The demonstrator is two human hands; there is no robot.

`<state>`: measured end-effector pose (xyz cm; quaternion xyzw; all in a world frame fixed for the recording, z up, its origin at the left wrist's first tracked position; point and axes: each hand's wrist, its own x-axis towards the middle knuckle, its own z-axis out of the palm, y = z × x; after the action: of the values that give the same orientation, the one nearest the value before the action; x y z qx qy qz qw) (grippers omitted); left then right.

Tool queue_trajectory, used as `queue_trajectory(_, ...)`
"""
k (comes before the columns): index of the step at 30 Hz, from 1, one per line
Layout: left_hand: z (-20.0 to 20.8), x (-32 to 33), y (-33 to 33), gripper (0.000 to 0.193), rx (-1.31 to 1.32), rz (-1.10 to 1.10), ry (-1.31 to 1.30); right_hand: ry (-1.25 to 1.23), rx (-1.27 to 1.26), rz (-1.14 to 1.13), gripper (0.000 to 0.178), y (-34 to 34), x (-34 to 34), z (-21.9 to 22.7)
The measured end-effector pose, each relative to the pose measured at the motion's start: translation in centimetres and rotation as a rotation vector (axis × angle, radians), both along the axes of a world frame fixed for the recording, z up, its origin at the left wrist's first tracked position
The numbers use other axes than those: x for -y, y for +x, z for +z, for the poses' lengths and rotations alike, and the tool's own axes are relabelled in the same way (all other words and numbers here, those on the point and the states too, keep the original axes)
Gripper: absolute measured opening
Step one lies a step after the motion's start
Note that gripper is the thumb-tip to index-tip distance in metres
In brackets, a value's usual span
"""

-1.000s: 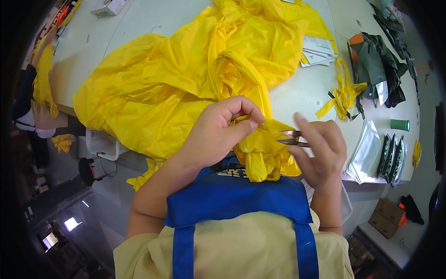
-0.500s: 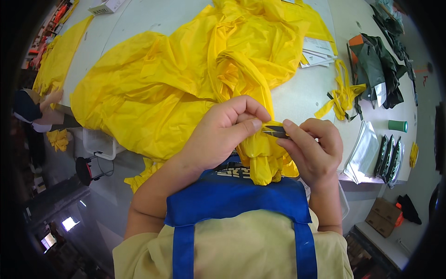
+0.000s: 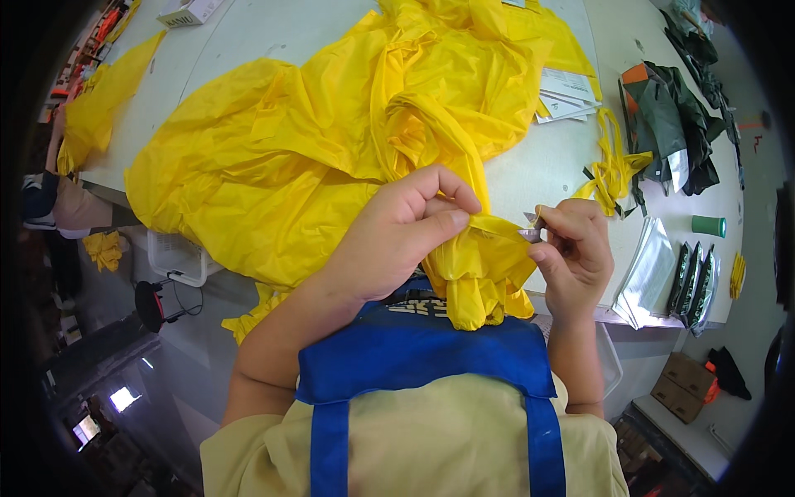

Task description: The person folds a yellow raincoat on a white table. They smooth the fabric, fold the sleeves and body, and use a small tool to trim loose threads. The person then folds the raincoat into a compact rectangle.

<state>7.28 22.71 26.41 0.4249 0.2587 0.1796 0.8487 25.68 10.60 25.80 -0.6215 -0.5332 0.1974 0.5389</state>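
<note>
A large yellow garment [image 3: 273, 157] of thin, smooth cloth lies crumpled over the table and hangs over its near edge. My left hand [image 3: 414, 219] pinches an edge of it between thumb and forefinger. From that pinch a strip of the cloth stretches to the right. My right hand [image 3: 571, 248] is closed around small thread snips [image 3: 532, 229]. Their metal blades are spread apart and point left, close to the end of the stretched cloth. The handles are mostly hidden by my fingers.
White printed papers [image 3: 567, 91] lie beyond the garment. To the right are yellow straps [image 3: 613, 166], dark folded garments [image 3: 675, 124], clear plastic bags [image 3: 644, 269] and a green cylinder [image 3: 709, 224]. Another person [image 3: 70, 203] handles yellow cloth at far left. A white basket [image 3: 178, 257] stands below the table edge.
My right hand has moved right with the snips, away from my left hand, and the blades have opened. The cloth between the hands is now spread. The other person has lifted yellow cloth.
</note>
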Motion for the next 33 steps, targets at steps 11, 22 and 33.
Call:
queue_trajectory(11,0.5,0.0,0.1,0.009,-0.086,-0.017,0.132,0.286,0.781,-0.129,0.041,2.2,1.3,4.8)
queue_trajectory(22,0.2,-0.1,0.5,0.008,0.001,-0.014,0.074,0.217,0.84,0.096,0.034,0.3,-1.4,3.5)
queue_trajectory(33,-0.2,-0.1,0.5,0.007,0.025,0.005,0.029,0.209,0.809,0.066,0.035,0.3,-1.2,3.1)
